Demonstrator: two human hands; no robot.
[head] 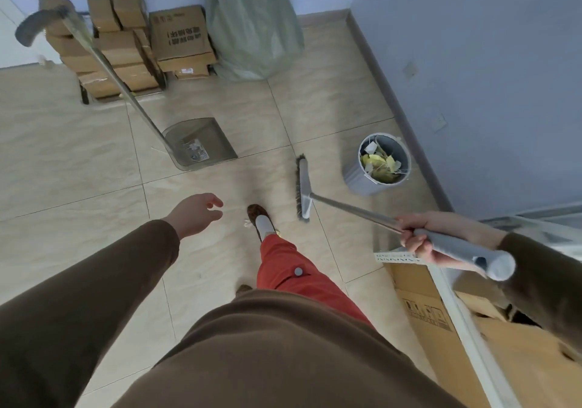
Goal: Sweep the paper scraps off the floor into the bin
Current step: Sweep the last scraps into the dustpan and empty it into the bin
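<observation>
Right hand (415, 237) grips the broom (303, 187) handle; left hand (196, 214) hangs spread, empty. The dustpan (201, 143) stands unheld beyond the left hand. It could topple, spilling scraps short of the bin (382, 163).

Stack of brown cardboard boxes (132, 42) against the far blue wall (472, 45), a full grey-green sack (255, 30) standing just beside them on the right. Another cardboard box (441, 322) lower right, with a metal rail (463, 316) crossing it. Beige tiled floor (63, 156).
</observation>
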